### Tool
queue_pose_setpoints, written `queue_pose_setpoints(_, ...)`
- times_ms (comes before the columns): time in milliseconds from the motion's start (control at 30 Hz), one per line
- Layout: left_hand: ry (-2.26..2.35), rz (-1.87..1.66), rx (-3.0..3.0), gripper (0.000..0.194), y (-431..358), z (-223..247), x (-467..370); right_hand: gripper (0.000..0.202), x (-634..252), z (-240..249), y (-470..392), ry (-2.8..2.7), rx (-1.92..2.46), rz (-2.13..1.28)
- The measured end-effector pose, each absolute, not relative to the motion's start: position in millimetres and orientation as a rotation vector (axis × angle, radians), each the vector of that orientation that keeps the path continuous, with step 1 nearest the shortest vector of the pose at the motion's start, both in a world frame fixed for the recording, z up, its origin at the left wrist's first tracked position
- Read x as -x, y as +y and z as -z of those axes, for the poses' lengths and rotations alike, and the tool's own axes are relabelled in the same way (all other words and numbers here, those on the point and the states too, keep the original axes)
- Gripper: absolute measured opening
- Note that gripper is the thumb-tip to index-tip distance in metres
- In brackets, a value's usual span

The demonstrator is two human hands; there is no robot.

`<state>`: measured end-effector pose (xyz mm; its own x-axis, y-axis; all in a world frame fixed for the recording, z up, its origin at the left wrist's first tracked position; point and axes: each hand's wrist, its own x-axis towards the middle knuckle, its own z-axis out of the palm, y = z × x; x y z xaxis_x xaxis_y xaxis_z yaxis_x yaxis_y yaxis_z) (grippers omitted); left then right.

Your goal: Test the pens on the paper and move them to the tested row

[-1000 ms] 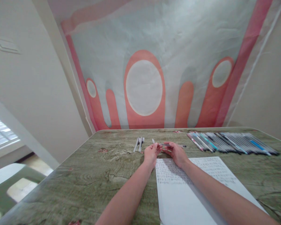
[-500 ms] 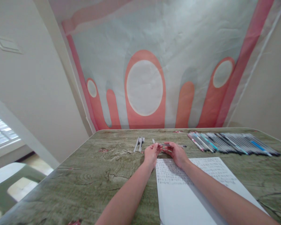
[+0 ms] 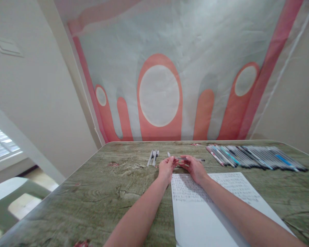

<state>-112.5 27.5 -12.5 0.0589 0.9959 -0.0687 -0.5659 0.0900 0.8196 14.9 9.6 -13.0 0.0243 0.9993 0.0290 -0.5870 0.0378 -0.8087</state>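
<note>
A slim pen (image 3: 201,160) is held level between my two hands, above the table just past the notebook's top edge. My left hand (image 3: 167,168) pinches its left end. Curled around its middle is my right hand (image 3: 194,168), with the dark tip sticking out to the right. The open notebook (image 3: 193,219) has handwriting across its upper part and lies under my right forearm. Left of my hands rest a few clear and black pen parts (image 3: 152,158). A small pale piece (image 3: 169,154) lies just behind my left hand.
A long row of several pens (image 3: 257,157) lies side by side at the back right of the wood-patterned table (image 3: 98,199). Behind the table hangs a grey and pink printed sheet (image 3: 190,44). A green and white chair (image 3: 12,195) stands at the lower left.
</note>
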Motion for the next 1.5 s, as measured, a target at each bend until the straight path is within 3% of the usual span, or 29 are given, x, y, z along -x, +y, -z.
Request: queue_pose_setpoints(1500,0.832,-1.36,-0.737,0.02,38.6,14.1,116.6,0.014,-20.9,11.8,10.8,-0.598,0.667,-1.468)
